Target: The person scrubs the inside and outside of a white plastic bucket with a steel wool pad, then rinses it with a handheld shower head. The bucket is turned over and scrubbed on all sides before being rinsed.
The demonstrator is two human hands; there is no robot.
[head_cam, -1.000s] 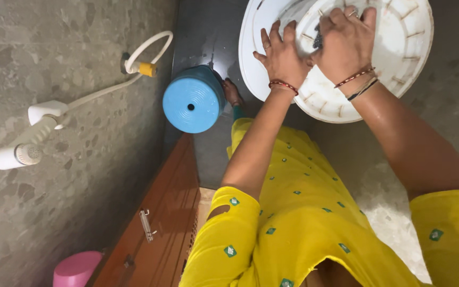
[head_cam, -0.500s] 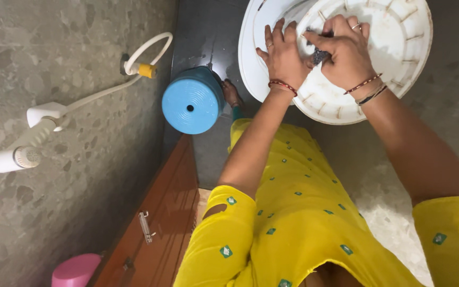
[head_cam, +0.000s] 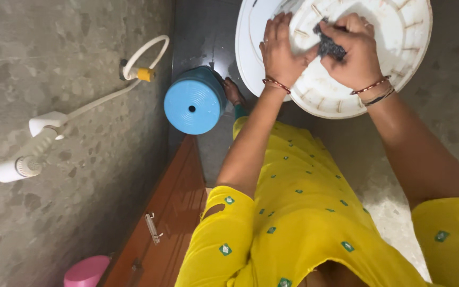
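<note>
A large round white plastic tub [head_cam: 399,64] stands tipped up at the top of the head view, its ribbed underside facing me. My left hand [head_cam: 280,50] lies flat on its left part and steadies it, fingers together. My right hand [head_cam: 354,50] is closed on a dark scrubbing pad [head_cam: 329,47] and presses it against the ribbed surface. Bangles and threads circle both wrists. My yellow dotted garment [head_cam: 298,212] fills the lower middle.
A blue round container [head_cam: 193,103] stands on the wet dark floor beside my foot [head_cam: 233,91]. A white hand shower [head_cam: 19,165] with hose hangs on the speckled wall. A brown wooden door [head_cam: 158,223] and a pink tub [head_cam: 86,271] lie lower left.
My right hand has slid down and left across the tub with the pad, which now shows more. My left hand shifted slightly up. The view tilted a little.
</note>
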